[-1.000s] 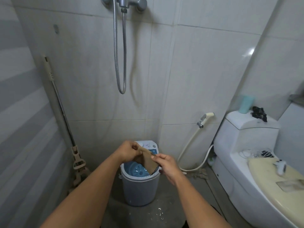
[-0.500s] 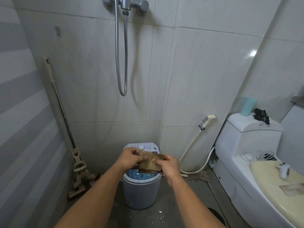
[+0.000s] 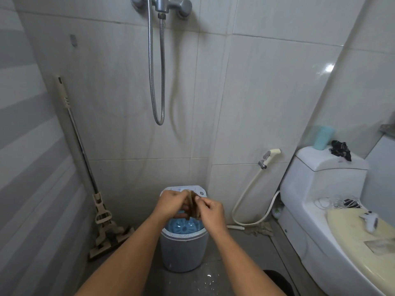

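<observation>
A small brown cloth is bunched upright between both hands. My left hand grips its left side and my right hand pinches its right side. Both hands hover just above the open top of a small grey mini washing machine on the floor. Its blue tub shows below the hands, and its white control panel shows behind them.
A mop leans in the left corner. A shower hose hangs on the back wall. A bidet sprayer hangs right of the washer. The white toilet at right carries a teal cup, dark cloth and cables.
The cloth, earlier spread flat between the hands, is now gathered into a narrow upright bunch. Both hands have drawn closer together and risen slightly above the washer.
</observation>
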`<move>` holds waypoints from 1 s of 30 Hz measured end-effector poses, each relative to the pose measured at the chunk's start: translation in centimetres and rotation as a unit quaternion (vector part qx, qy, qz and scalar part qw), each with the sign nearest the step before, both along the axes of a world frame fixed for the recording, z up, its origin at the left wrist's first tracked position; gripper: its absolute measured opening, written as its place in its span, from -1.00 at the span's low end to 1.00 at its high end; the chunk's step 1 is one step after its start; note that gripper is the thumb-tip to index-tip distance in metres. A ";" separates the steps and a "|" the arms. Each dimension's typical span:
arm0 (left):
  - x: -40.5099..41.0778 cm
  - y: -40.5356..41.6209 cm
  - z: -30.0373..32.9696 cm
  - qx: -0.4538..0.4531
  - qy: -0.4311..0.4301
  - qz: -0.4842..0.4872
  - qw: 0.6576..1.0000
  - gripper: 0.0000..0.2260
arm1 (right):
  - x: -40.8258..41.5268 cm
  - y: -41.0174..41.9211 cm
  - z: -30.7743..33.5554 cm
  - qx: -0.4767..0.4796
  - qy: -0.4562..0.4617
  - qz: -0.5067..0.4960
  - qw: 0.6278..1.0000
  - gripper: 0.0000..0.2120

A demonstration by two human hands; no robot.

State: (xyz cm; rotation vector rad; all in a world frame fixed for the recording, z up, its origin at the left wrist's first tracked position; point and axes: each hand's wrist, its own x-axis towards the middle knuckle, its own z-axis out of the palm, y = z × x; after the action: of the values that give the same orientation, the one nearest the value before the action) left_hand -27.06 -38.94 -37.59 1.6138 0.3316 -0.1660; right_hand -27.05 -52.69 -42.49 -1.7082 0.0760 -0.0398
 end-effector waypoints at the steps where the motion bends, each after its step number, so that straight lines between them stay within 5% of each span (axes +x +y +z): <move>1: 0.1 0.2 0.2 -0.018 0.021 -0.001 1.000 -0.73 | -0.1 -0.1 0.2 0.034 0.026 0.016 0.999 -0.77; 4: 0.3 1.2 0.2 -0.079 0.069 -0.050 0.993 -0.63 | -0.3 -0.7 0.1 0.076 0.062 0.054 0.994 -0.92; 7: 0.2 1.7 -0.2 -0.099 0.067 -0.076 0.990 -0.64 | -0.1 -1.4 -0.3 0.124 0.101 0.035 0.987 -0.86; 14: 1.1 0.9 -2.2 0.034 -0.065 -0.055 0.996 -0.81 | -0.2 -1.6 -0.2 0.203 0.161 0.027 0.966 -0.81; 17: 1.5 1.0 -2.8 0.093 -0.100 -0.100 0.986 -0.72 | -0.4 -1.6 -0.1 0.199 0.180 0.057 0.962 -0.79; 19: 1.7 1.1 -3.2 0.110 -0.104 -0.113 0.982 -0.85 | -0.4 -1.7 -0.1 0.212 0.193 0.059 0.956 -0.76; 26: 1.4 1.6 -3.1 0.026 -0.054 -0.113 0.992 -0.97 | -0.5 -2.6 -0.6 0.196 0.192 0.049 0.960 -0.78; 30: 1.3 1.5 -3.6 0.088 -0.057 -0.118 0.987 -0.98 | -0.5 -2.3 -1.0 0.168 0.190 0.069 0.965 -0.76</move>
State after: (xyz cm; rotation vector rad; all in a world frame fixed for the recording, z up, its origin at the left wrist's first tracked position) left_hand -25.72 -37.48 -41.14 1.8285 0.0676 -0.2292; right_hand -27.59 -54.96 -43.50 -1.3593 0.2354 0.3879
